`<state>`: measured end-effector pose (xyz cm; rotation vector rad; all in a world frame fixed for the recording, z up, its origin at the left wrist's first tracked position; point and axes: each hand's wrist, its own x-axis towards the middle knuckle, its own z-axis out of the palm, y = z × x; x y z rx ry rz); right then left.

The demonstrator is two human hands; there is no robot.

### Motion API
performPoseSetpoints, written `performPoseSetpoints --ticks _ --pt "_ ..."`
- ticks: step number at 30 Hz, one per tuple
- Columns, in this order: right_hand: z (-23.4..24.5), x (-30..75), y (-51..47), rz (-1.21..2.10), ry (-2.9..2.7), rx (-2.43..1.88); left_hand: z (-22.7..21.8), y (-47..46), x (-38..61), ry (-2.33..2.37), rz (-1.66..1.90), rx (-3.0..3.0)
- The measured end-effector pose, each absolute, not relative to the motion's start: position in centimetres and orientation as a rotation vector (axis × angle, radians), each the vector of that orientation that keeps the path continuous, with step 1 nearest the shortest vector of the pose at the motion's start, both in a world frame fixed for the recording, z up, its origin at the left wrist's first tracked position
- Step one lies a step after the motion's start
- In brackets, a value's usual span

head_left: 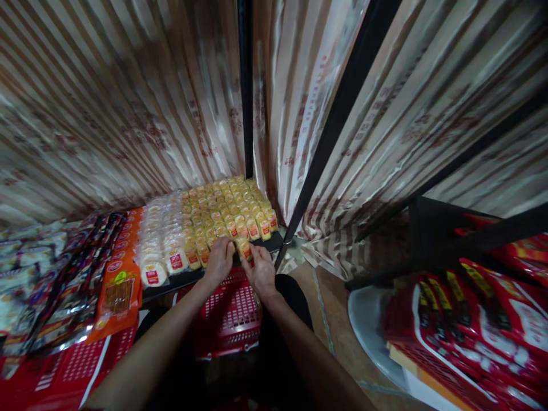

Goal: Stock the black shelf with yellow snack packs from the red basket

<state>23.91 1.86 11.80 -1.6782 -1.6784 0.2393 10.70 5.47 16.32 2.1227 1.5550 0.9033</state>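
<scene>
Both my hands meet at the front edge of a dark shelf (180,279). Between them is a small yellow packaged cake (244,248) with a red and yellow label. My right hand (260,273) pinches it from the right. My left hand (220,260) has its fingers curled at the cake's left side, and its fingertips seem to touch it. Just behind stand rows of the same yellow packaged cakes (222,205), packed close together. White round packaged cakes (165,240) in clear wrappers line up to their left.
Orange snack packets (117,291) and dark packets (72,279) lie farther left. A red basket (233,308) sits below the shelf, between my knees. Black posts (329,120) rise before striped sheeting (128,103). At right, red packets (479,319) fill a crate.
</scene>
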Motion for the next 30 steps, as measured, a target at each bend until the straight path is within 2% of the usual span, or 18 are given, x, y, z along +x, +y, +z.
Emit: performPoseSetpoints --ticks 9,30 --pt "11.4 22.5 4.2 0.333 -1.486 -1.639 15.5 4.9 8.3 1.563 0.352 2.811" --pt "10.1 21.4 5.8 0.281 -1.546 -1.622 13.3 4.4 6.6 1.518 0.283 2.860"
